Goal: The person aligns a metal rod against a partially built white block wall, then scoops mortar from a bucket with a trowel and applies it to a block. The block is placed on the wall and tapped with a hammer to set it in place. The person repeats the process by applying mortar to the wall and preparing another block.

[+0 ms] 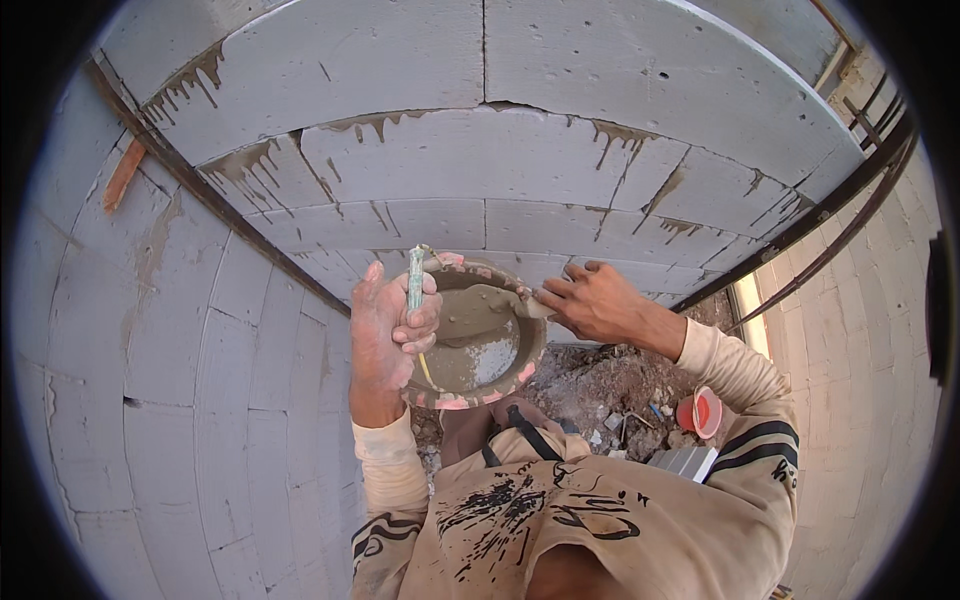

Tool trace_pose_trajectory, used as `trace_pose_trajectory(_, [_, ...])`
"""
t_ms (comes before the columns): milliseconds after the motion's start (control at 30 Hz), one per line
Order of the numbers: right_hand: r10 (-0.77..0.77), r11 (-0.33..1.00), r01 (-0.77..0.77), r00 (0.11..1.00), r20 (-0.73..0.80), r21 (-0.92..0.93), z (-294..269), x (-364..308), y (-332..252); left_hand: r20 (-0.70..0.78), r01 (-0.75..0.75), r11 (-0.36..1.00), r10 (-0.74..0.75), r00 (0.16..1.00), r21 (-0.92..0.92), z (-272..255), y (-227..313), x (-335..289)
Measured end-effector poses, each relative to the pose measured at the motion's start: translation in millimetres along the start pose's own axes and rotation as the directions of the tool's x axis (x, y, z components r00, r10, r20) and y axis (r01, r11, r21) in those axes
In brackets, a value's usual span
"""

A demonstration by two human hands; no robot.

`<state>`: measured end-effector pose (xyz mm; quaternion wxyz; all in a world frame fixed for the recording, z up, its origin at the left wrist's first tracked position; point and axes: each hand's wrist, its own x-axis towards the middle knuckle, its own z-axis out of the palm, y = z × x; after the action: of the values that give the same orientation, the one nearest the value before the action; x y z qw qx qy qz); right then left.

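Observation:
A round bucket point(530, 372) with a pinkish, mortar-smeared rim is in front of my body, close to the block wall. Wet grey mortar point(470, 312) lies inside, with a paler patch on its near right side. At the bucket's left edge, my left hand point(385, 325) is closed around a tool with a worn greenish handle point(416, 280); its working end cannot be made out. A thin yellow piece point(426, 370) shows below that fist. My right hand point(597, 303) is at the right rim, fingers bent on a pale, mortar-coated piece point(536, 308) whose kind is unclear.
A wall of pale grey blocks point(420, 155) with mortar drips rises ahead, and another block wall point(150, 400) stands at left. Dark bars point(230, 200) slant along both sides. Rubble point(600, 390) and a small red bucket point(700, 412) are on the ground to the right.

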<state>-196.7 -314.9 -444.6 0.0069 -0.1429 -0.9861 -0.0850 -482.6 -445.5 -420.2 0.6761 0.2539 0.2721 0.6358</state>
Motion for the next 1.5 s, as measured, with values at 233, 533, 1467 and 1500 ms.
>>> trace_pose_trajectory(233, [-0.079, 0.991, 0.073, 0.995, 0.054, 0.115, 20.2, 43.3, -36.7, -0.030, 0.003, 0.999, -0.001, 1.000, 0.048, 23.7, 9.8, -8.3])
trace_pose_trajectory(533, [0.130, 0.831, -0.175, 0.984, 0.122, 0.529, -19.3, 46.3, -18.6, -0.013, -0.028, 0.999, 0.028, 1.000, 0.036, 22.1, 53.1, -23.9])
trace_pose_trajectory(1467, [0.348, 0.722, -0.285, 0.937, 0.025, 0.631, -320.7, 162.9, 107.6, 0.086, -0.222, 0.973, 0.227, 0.970, -0.056, 21.1, 210.0, -7.8])
trace_pose_trajectory(1500, [0.392, 0.745, -0.318, 0.920, 0.000, 0.586, -336.9, 167.8, 114.3, 0.065, -0.217, 0.974, 0.221, 0.973, -0.058, 18.7, 209.2, -10.5])
